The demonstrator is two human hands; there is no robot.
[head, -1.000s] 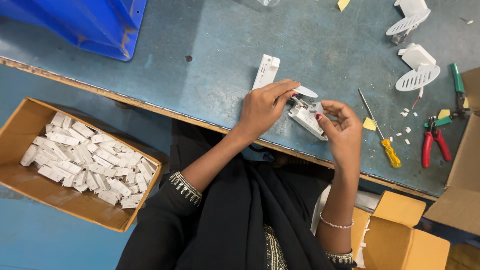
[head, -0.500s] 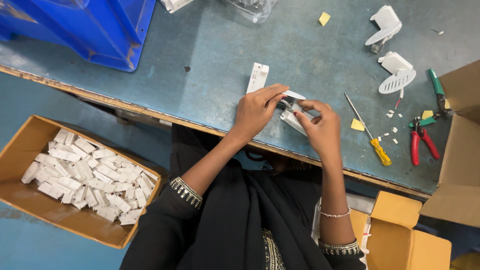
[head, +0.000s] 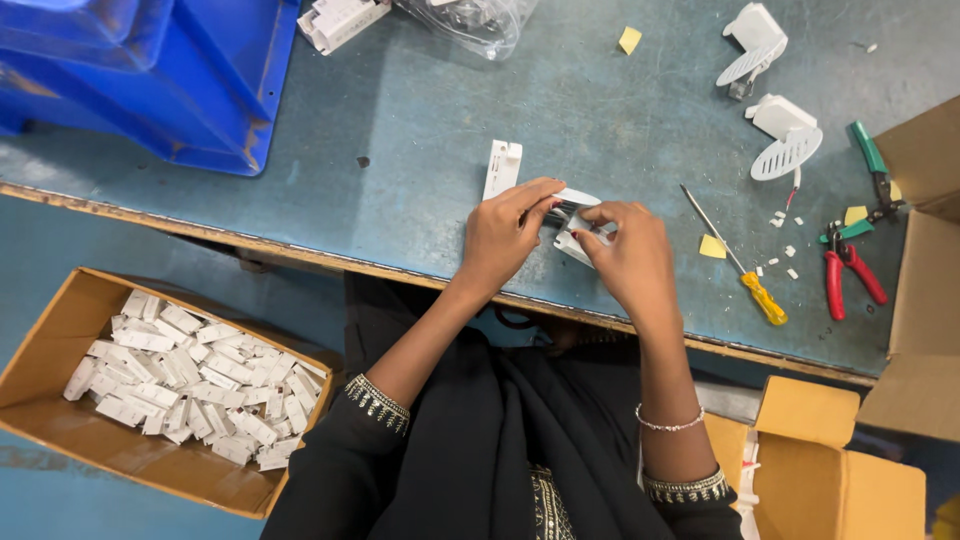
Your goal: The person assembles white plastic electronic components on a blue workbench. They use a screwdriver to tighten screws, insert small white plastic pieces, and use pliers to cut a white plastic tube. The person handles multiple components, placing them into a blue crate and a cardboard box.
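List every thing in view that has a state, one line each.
left hand: gripping white part
right hand: gripping white part
white part: held over the bench
cardboard box: open, holding white pieces
screwdriver: lying flat
red pliers: lying, handles spread

To your left sits a cardboard box of white parts; screwdriver, pliers and blue bin rest on the counter.
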